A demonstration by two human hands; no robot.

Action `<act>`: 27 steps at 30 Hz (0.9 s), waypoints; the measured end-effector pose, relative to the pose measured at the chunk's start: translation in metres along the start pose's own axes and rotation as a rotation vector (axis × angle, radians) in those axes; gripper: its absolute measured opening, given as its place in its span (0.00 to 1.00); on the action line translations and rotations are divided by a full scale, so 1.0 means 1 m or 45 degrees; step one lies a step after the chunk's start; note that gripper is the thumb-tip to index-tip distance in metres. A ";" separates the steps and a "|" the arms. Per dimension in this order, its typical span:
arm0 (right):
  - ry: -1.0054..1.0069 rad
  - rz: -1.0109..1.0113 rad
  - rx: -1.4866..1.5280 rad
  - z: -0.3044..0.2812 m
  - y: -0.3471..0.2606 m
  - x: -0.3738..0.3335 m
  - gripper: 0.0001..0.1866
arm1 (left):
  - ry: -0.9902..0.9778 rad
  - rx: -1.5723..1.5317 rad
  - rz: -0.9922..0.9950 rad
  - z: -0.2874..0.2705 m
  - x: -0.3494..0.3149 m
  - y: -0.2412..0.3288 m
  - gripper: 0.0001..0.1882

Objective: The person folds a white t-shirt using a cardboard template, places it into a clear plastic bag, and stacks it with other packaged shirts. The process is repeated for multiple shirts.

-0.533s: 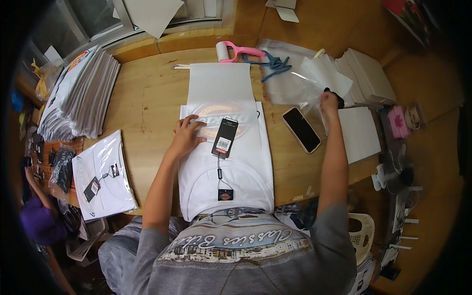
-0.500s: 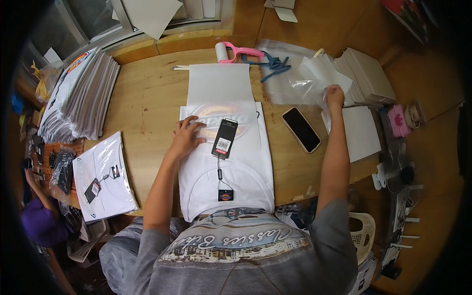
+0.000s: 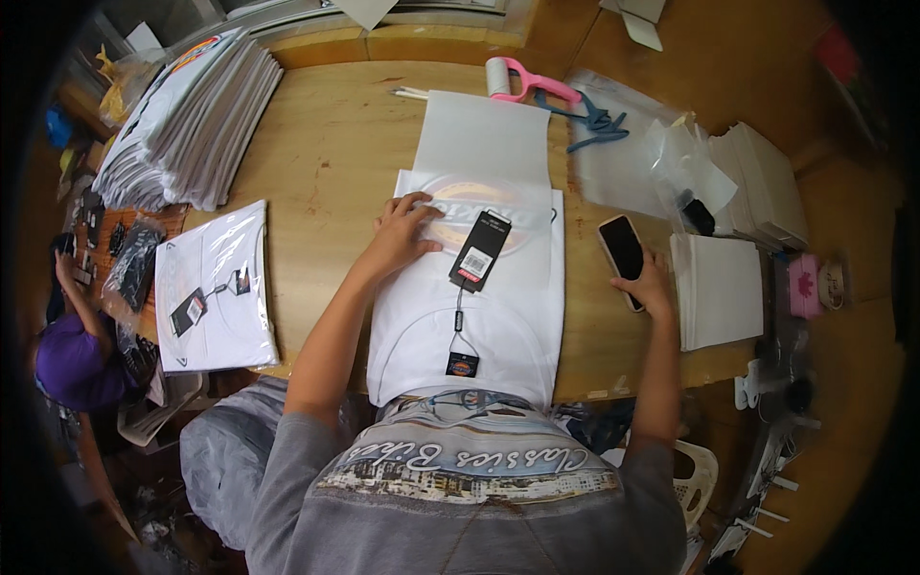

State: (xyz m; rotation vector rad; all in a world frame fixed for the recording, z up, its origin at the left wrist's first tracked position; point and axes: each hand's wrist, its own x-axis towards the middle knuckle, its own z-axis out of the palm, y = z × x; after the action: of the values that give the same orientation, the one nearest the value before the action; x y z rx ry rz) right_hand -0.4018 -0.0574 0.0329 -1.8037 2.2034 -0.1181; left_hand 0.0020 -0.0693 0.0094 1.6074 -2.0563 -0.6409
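Observation:
A folded white T-shirt (image 3: 522, 316) lies on the table before me, with a thin translucent sheet (image 3: 484, 134) over its coloured chest print. My left hand (image 3: 401, 235) rests on the shirt's left side with fingers spread. Beside those fingers lies a black hang tag (image 3: 481, 251), corded to the dark neck label (image 3: 462, 364). On the right, my right hand (image 3: 649, 285) grips the lower right edge of a smartphone (image 3: 621, 247), its thumb over the dark screen. The phone is above or on the table; I cannot tell which.
A tall stack of folded shirts (image 3: 192, 125) stands far left, a bagged shirt (image 3: 216, 326) nearer. Clear plastic bags (image 3: 613, 163), a pink-handled lint roller (image 3: 522, 81) and white card stacks (image 3: 719, 297) lie right. At the left edge, another person in purple (image 3: 77, 359) works.
My right hand has left the plastic bags, come nearer and taken hold of the phone, which has turned slightly. My left hand stays on the shirt. The whole view has shifted.

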 end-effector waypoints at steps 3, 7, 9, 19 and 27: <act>0.040 -0.039 0.003 0.003 -0.005 0.004 0.48 | -0.023 -0.086 -0.020 -0.002 0.000 -0.002 0.25; 0.040 -0.276 0.565 -0.002 -0.032 0.005 0.47 | -0.028 -0.081 -0.027 -0.004 0.002 0.002 0.21; 0.015 -0.607 0.737 -0.004 -0.076 -0.003 0.48 | 0.053 -0.070 0.029 0.004 0.004 -0.013 0.18; -0.276 -1.163 0.286 0.043 -0.166 -0.003 0.37 | -0.016 0.010 0.030 0.001 0.010 -0.018 0.14; 0.004 -1.225 0.582 0.075 -0.178 0.068 0.14 | 0.166 -0.090 0.401 0.027 0.079 -0.002 0.09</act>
State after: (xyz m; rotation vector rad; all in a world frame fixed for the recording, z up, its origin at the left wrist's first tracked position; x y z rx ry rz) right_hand -0.2251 -0.1525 -0.0067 -2.3474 0.9928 -0.7375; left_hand -0.0303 -0.1446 -0.0080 1.2164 -2.1029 -0.4768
